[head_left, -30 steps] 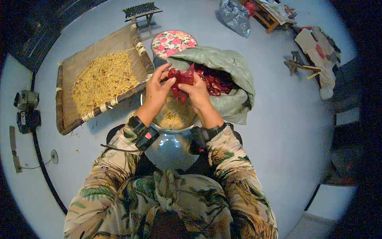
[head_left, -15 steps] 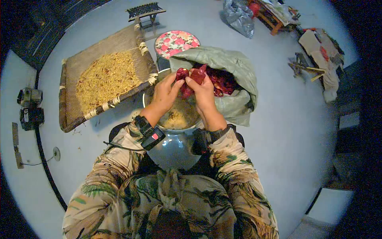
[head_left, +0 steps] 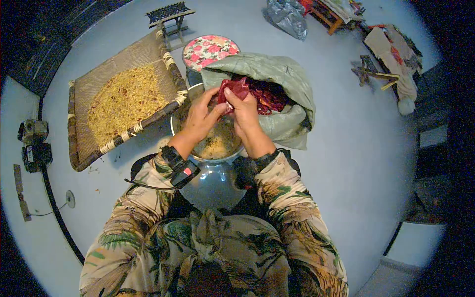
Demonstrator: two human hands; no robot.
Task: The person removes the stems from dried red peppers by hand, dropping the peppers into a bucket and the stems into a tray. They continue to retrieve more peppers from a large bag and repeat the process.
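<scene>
Dark red dried chili peppers [head_left: 236,89] are between my two hands, over a metal basin. My left hand [head_left: 202,115] pinches a chili at its lower left, with the thumb along its edge. My right hand [head_left: 245,113] is closed around the other side, its thumb pressed on top. Below them, the basin [head_left: 212,159] holds a small pile of pale yellow seeds [head_left: 216,146]. Just beyond my right hand, an open grey-green woven sack [head_left: 299,96] contains many dark red dried chilies [head_left: 271,94].
A framed mesh tray [head_left: 81,101] spread with yellow seeds [head_left: 131,96] lies at left. Behind the basin is a round flower-patterned stool top [head_left: 210,50]. A small folding stool [head_left: 170,15] stands farther back. A grey plastic bag [head_left: 287,19] and a cloth-draped stand [head_left: 391,54] are at far right.
The two red chili pieces, held side by side before, are now together in my hands. My right thumb has moved up over them, and the view has shifted slightly.
</scene>
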